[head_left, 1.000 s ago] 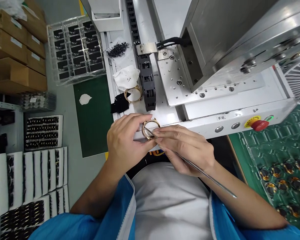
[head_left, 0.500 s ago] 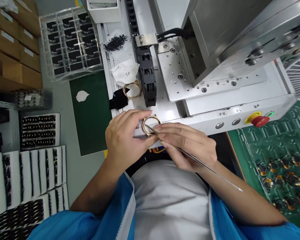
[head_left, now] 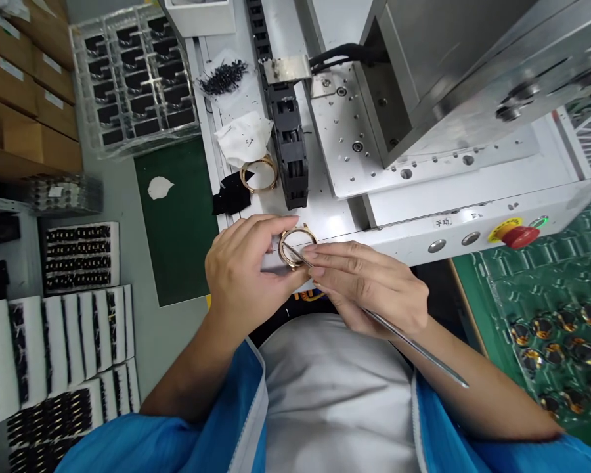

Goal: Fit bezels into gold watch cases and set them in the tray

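Note:
My left hand (head_left: 249, 272) grips a gold watch case (head_left: 282, 249) between thumb and forefinger, just over the front edge of the white machine. Through the ring of the case the white surface shows. My right hand (head_left: 374, 282) is closed around a long thin metal tool, which looks like tweezers (head_left: 418, 348). Its tip reaches inside the case, near the inner rim, and its far end lies across my right forearm. Whether the tip holds a small part is too fine to tell. A second gold watch case (head_left: 260, 175) rests beyond my left hand, beside a black cloth (head_left: 232, 194).
Small black parts (head_left: 224, 77) lie piled on clear film, near a white wipe (head_left: 245, 139). A black cable chain (head_left: 291, 144) and metal housing stand ahead. A red emergency button (head_left: 521, 237) sits front right. Plastic trays flank both sides, the right one (head_left: 502, 282) holding round parts.
The tool's rear end has swung slightly down and left as my right hand turned. The watch case stays in my left hand. The view has shifted slightly.

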`<control>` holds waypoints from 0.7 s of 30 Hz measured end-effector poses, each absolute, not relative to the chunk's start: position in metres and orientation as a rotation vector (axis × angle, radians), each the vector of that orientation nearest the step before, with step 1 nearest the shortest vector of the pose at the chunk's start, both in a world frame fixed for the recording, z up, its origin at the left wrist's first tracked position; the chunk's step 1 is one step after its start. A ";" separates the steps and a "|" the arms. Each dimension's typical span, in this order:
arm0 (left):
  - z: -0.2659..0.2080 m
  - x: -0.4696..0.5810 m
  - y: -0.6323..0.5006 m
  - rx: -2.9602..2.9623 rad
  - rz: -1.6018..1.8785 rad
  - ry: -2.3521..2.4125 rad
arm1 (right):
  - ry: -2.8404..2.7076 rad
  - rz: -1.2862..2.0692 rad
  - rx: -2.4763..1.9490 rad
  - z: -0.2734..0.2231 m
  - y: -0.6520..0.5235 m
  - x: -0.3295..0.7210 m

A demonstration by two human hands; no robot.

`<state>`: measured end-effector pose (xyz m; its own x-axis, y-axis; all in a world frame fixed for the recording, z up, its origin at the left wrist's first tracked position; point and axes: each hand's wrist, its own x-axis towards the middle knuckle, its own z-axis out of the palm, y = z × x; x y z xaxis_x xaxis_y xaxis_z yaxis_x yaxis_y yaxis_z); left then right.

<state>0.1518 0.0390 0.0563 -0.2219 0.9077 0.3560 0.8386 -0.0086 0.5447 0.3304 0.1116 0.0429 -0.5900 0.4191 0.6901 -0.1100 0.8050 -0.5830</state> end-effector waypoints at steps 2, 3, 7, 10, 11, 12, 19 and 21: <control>0.056 0.152 0.039 1.904 1.071 2.125 | -2.071 0.728 -0.250 0.043 0.111 0.331; 0.056 0.152 0.039 1.904 1.075 2.127 | -2.064 0.720 -0.277 0.043 0.110 0.331; 0.057 0.152 0.040 1.895 1.070 2.144 | -2.021 0.719 -0.360 0.044 0.109 0.333; 0.056 0.152 0.040 1.906 1.087 2.132 | -2.024 0.773 -0.317 0.045 0.111 0.333; 0.056 0.152 0.040 1.911 1.091 2.129 | -2.038 0.788 -0.302 0.045 0.111 0.333; 0.056 0.152 0.040 1.916 1.094 2.126 | -2.053 0.797 -0.292 0.046 0.112 0.332; 0.056 0.152 0.040 1.903 1.101 2.133 | -2.099 0.729 -0.256 0.048 0.112 0.331; 0.056 0.153 0.040 1.888 1.111 2.137 | -2.118 0.675 -0.261 0.047 0.110 0.330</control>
<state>0.1528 0.0395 0.0559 -0.2368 0.8894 0.3910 0.8309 -0.0231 0.5559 0.3304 0.1100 0.0473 -0.5968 0.4158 0.6862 -0.0580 0.8306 -0.5538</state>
